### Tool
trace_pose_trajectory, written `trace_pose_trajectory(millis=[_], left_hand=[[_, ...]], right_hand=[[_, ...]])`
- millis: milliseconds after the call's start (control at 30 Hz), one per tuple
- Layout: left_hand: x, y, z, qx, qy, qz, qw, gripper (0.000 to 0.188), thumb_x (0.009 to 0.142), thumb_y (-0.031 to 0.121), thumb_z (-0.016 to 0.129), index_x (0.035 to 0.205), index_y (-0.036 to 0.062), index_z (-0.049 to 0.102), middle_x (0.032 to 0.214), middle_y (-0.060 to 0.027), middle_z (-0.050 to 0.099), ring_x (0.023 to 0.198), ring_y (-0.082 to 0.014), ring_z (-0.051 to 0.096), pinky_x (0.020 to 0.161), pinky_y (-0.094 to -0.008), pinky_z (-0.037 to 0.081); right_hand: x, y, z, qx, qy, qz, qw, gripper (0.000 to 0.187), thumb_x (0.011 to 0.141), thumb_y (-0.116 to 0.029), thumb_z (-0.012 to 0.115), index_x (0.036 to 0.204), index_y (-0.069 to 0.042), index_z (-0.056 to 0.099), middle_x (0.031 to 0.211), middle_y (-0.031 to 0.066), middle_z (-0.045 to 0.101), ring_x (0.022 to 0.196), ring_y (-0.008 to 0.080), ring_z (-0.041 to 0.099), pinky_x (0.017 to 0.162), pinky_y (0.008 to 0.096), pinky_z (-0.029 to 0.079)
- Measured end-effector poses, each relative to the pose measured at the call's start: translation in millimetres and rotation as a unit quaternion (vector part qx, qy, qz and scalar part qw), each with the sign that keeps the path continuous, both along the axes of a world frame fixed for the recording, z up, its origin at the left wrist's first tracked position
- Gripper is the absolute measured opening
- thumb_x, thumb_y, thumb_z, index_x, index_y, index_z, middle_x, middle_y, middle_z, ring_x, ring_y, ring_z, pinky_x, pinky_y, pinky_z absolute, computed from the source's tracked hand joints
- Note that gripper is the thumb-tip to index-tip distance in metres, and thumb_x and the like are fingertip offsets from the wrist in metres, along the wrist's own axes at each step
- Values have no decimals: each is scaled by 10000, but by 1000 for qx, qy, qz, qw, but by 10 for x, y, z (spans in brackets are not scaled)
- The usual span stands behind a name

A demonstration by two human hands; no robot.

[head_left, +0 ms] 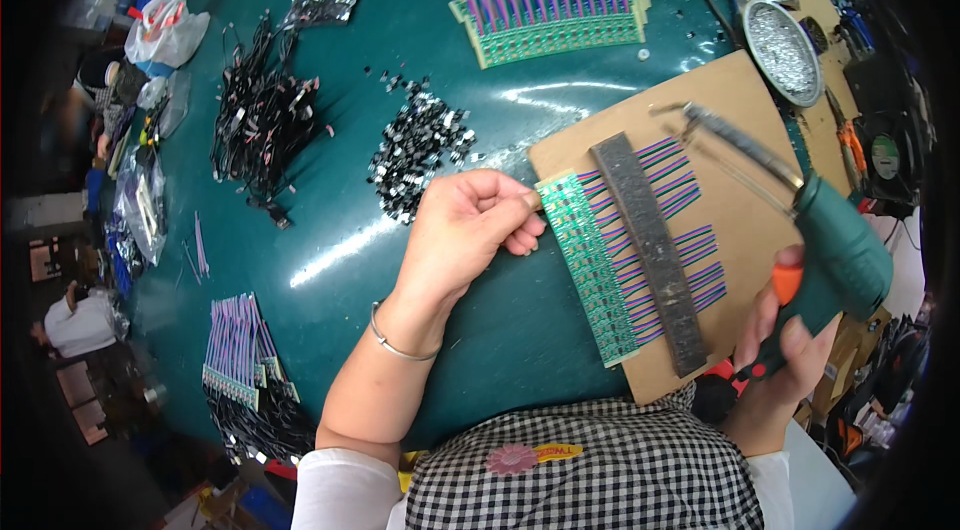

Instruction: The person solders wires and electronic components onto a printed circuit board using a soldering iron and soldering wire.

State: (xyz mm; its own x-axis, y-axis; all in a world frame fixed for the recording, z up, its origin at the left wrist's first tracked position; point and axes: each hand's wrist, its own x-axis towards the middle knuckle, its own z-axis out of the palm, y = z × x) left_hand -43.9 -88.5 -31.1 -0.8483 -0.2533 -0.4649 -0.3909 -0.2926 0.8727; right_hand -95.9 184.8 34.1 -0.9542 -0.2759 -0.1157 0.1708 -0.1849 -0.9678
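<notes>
A green circuit board panel (590, 275) lies along the left edge of a brown cardboard sheet (745, 120). Purple, blue and green wires (675, 175) run from it to the right, beneath a dark flat bar (655, 255) laid across them. At the panel's far corner, my left hand (465, 230) is closed, thumb and forefinger pinching the edge. My right hand (785, 340) grips a green soldering gun (845, 245) with an orange trigger. Its tip points left above the cardboard, beyond the wires, touching nothing that I can see.
Small black-and-silver connectors (420, 145) are heaped left of the cardboard, near bundled black cables (260, 120). More wired boards (560, 35) lie at the far side, others (235, 370) at the near left. A metal bowl (785, 50) and orange-handled pliers (852, 145) sit at right.
</notes>
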Motion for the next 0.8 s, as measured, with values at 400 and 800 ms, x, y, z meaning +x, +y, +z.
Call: trace_pose_trajectory(millis=[400, 800], left_hand=[[21, 16, -1, 7, 8, 11, 1000, 99, 832, 56, 579, 807, -33, 617, 691, -95, 640, 544, -113, 592, 521, -221, 505], [31, -22, -8, 11, 5, 6, 1000, 110, 830, 59, 595, 847, -46, 619, 702, -103, 643, 553, -119, 600, 532, -225, 513]], right_hand=[[-810, 248, -143, 159, 118, -147, 969, 362, 870, -141, 516, 1172, 47, 451, 627, 35, 450, 465, 101, 455, 429, 211, 390], [-339, 300, -65, 85, 128, 17, 988, 613, 816, -303, 609, 1188, 112, 354, 539, 44, 435, 371, 115, 463, 353, 213, 414]])
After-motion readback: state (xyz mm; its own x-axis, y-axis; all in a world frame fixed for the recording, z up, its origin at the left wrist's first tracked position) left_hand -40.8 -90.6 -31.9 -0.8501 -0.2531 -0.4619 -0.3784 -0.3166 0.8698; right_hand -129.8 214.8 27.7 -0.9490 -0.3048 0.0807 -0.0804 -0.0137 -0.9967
